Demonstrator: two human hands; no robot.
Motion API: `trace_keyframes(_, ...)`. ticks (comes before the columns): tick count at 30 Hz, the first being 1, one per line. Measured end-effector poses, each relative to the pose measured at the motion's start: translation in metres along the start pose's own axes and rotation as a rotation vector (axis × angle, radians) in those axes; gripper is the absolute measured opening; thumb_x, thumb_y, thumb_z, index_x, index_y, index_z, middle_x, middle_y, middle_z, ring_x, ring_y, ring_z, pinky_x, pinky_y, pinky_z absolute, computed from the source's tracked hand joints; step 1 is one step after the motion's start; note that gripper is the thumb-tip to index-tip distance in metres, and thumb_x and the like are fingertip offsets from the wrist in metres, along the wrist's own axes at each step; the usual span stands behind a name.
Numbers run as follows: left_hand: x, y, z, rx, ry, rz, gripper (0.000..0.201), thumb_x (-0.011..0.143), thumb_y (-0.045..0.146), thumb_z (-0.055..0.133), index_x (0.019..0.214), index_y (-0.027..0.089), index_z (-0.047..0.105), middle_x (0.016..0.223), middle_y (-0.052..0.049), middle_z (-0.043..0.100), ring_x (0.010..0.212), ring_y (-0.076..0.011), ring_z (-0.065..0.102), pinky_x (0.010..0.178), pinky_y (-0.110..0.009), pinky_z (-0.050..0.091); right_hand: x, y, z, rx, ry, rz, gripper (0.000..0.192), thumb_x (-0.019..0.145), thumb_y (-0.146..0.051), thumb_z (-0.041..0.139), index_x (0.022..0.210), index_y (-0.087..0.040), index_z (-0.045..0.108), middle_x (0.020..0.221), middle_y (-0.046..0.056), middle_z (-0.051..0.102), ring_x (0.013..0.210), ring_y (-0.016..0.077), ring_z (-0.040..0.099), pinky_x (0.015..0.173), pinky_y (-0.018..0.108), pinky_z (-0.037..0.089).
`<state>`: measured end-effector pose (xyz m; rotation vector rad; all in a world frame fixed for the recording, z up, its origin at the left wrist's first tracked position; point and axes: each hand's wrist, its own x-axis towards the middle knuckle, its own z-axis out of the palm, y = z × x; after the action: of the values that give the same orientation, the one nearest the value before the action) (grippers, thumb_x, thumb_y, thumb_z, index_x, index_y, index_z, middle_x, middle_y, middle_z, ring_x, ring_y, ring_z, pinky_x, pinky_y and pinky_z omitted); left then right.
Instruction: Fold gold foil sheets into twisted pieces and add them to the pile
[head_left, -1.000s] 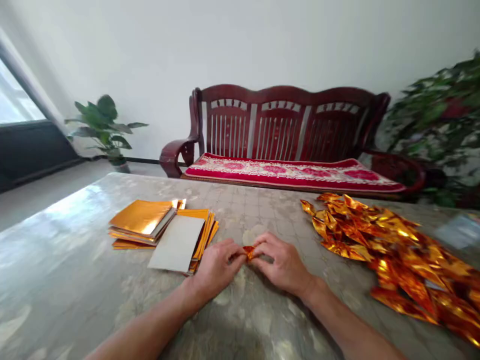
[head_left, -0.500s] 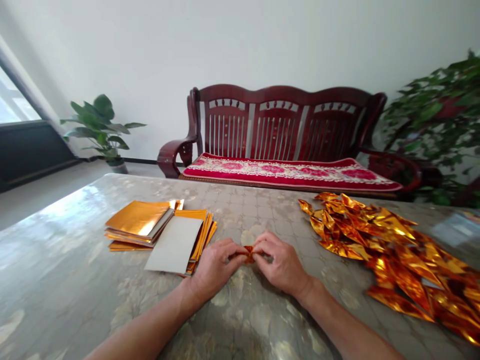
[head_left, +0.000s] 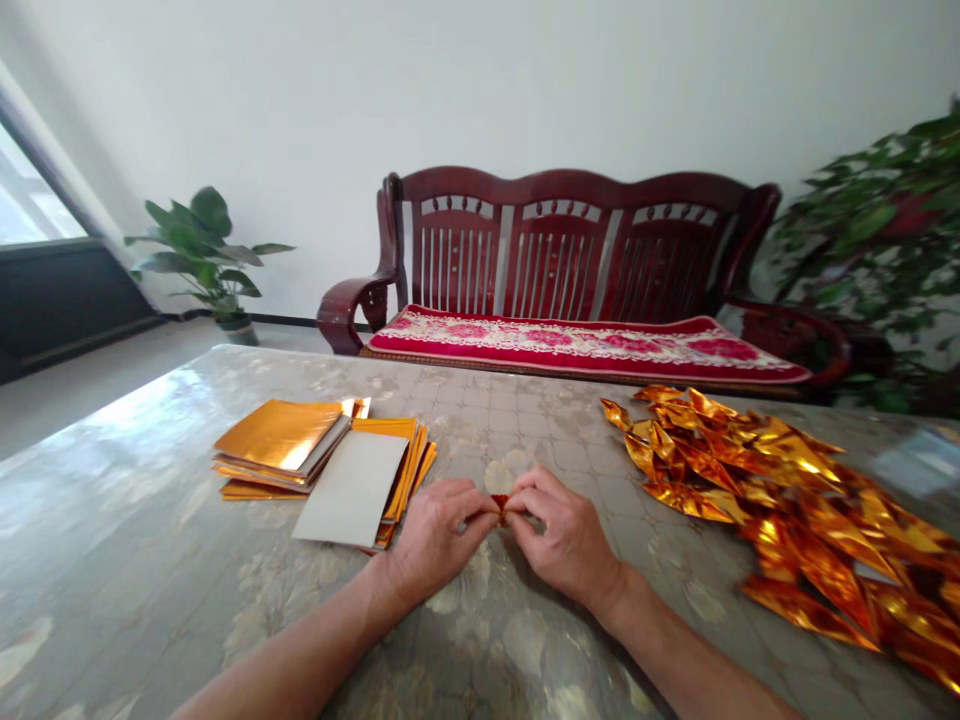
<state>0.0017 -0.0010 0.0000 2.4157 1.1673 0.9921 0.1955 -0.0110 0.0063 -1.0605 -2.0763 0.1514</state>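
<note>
both hands meet low over the patterned table (head_left: 150,500), the left hand (head_left: 431,535) and right hand (head_left: 566,540) with fingertips pressed together, pinching a small folded piece of gold foil paper (head_left: 500,503) between them; it sits just above the table surface, between the flat stack and the heap, and most of it is hidden by the fingers. the risk, as i read it: that foil is slick and springy, so a loose pinch could let the crease pop open or the little piece slip out sideways, and too hard a squeeze could tear or crumple it. a sweep of the right forearm could also nudge the heap of folded gold foil pieces (head_left: 780,505), which lies right of the hands. left of the hands lies the stack of flat gold foil sheets (head_left: 281,440), with one sheet turned grey side up (head_left: 352,490) beside it. no containers here: everything lies loose on the table itself.
</note>
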Motion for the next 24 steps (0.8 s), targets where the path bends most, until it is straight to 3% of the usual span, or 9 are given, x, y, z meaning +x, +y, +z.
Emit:
trace_keyframes(7, -0.002, 0.004, 0.003, 0.035, 0.003, -0.015, 0.013, 0.091, 0.022, 0.061, 0.079, 0.02, 0.065, 0.075, 0.001, 0.064, 0.073, -0.0131, 0.059, 0.069, -0.024, 0.04, 0.001, -0.007, -0.001, -0.105, -0.005, -0.017, 0.012, 0.085, -0.012, 0.057, 0.077, -0.019, 0.062, 0.083, 0.003, 0.063, 0.074, 0.0128, 0.06, 0.067, 0.022, 0.042)
trace_keyframes(16, -0.001, 0.005, 0.003, 0.15, -0.024, 0.111, 0.018, 0.094, 0.023, 0.054, 0.08, 0.022, 0.065, 0.072, 0.0, 0.062, 0.073, -0.015, 0.058, 0.068, -0.027, 0.038, -0.002, -0.008, 0.002, -0.172, -0.005, -0.125, 0.019, 0.086, -0.009, 0.049, 0.073, -0.019, 0.058, 0.08, 0.003, 0.063, 0.072, 0.0138, 0.057, 0.066, 0.024, 0.041)
trace_keyframes(24, 0.002, -0.001, -0.001, 0.116, -0.033, -0.014, 0.019, 0.095, 0.028, 0.056, 0.083, 0.022, 0.069, 0.075, 0.0, 0.065, 0.075, -0.0137, 0.061, 0.07, -0.025, 0.041, 0.007, 0.001, -0.013, 0.048, -0.134, 0.054, 0.016, 0.082, -0.012, 0.056, 0.085, -0.021, 0.068, 0.097, 0.005, 0.064, 0.084, 0.0155, 0.062, 0.073, 0.025, 0.049)
